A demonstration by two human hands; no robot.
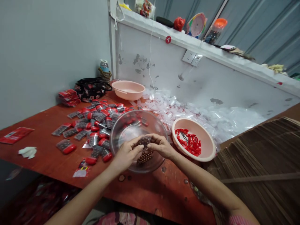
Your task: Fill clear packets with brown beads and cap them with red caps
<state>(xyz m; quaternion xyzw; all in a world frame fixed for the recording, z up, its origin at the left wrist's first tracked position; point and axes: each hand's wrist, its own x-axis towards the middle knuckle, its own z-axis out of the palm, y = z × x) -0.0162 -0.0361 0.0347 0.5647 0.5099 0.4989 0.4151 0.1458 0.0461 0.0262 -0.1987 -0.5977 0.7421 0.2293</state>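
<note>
My left hand point(127, 153) and my right hand point(161, 147) meet over a clear round bowl point(124, 125), their fingers pinching a dark strip of small brown beads point(144, 142). More of the beads point(144, 158) hang below into the bowl. Just right of my right hand is a peach bowl point(194, 125) holding red oval pieces point(188, 142). Left of the clear bowl, a loose heap of small packets point(93, 125) with dark beads and red oval ends covers the table.
The red-brown table point(140, 190) holds a pink basket point(128, 90), a spread of clear plastic bags point(199, 112), stacked red packets point(69, 97), a black bag point(91, 89) and a white cloth point(28, 152). Flattened cardboard point(255, 162) lies at the right.
</note>
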